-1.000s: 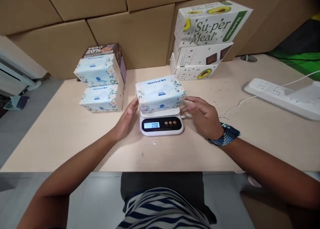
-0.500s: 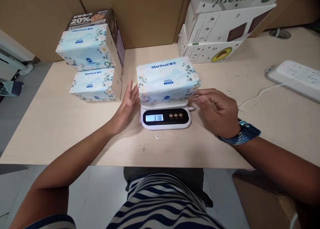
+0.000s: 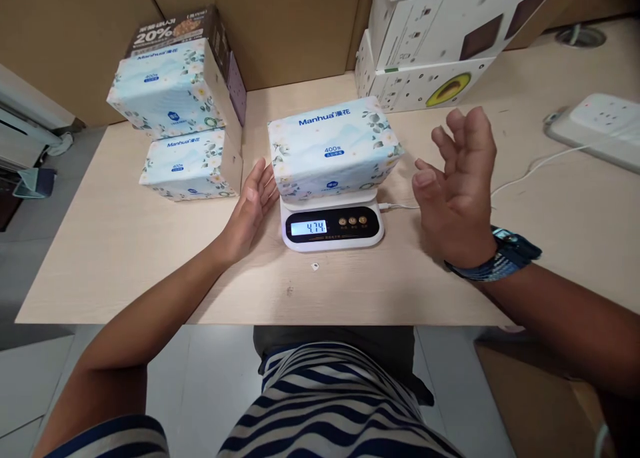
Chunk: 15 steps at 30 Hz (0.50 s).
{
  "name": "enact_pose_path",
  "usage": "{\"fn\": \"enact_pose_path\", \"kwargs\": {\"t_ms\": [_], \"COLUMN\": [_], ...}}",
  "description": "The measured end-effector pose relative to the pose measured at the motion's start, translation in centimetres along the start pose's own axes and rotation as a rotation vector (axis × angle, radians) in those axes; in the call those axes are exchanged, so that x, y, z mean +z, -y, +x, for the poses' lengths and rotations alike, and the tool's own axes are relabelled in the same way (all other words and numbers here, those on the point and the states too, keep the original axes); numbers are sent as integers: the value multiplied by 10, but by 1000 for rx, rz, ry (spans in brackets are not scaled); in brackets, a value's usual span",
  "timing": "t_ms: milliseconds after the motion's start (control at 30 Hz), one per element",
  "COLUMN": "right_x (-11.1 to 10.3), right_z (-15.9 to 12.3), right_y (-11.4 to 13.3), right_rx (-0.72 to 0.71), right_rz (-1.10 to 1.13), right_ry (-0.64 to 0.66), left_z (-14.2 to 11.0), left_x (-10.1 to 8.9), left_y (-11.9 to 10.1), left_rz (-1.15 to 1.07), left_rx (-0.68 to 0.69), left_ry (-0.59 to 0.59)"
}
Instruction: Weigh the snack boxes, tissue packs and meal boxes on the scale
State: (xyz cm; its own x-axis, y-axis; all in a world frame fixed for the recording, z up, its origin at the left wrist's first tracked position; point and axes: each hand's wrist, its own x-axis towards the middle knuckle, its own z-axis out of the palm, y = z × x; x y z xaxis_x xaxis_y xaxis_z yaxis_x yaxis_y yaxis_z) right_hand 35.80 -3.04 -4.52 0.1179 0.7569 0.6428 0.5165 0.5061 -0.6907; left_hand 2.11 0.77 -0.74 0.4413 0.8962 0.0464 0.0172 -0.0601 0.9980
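A blue-and-white floral tissue pack (image 3: 333, 151) rests on a white digital kitchen scale (image 3: 334, 245), whose lit display (image 3: 309, 227) appears to read 4.74. Just left of the pack, my left hand (image 3: 247, 211) is open, fingers extended beside its left end; whether the fingertips touch it I cannot tell. My right hand (image 3: 457, 185) is raised to the right of the pack, apart from it, with spread, slightly curled fingers and nothing in them. A white cable (image 3: 400, 207) runs from the scale's right side, passing behind my right hand.
Two more tissue packs (image 3: 185, 168) are stacked on the left, in front of a dark brown box (image 3: 173, 31). White printed boxes (image 3: 400, 88) stand piled at the back. A power strip (image 3: 607, 118) lies at the right. A tiny white scrap (image 3: 315, 267) sits before the scale.
My right hand has left the pack's right end, moved up and right, and opened. The display changed from 3.78 to about 4.74. My left hand stays beside the pack; the view shifted slightly.
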Motion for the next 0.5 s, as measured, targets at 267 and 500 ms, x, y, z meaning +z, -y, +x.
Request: {"fn": "enact_pose_path", "kwargs": {"t_ms": [267, 500], "right_x": [1, 0], "right_z": [0, -2], "right_y": [-54, -39], "right_rx": [62, 339], "right_rz": [41, 109], "right_ry": [-39, -59], "left_z": [2, 1], "left_x": [0, -3], "left_y": [3, 7], "left_rz": [-1, 54], "left_rx": [2, 1], "left_ry": [-3, -5]}}
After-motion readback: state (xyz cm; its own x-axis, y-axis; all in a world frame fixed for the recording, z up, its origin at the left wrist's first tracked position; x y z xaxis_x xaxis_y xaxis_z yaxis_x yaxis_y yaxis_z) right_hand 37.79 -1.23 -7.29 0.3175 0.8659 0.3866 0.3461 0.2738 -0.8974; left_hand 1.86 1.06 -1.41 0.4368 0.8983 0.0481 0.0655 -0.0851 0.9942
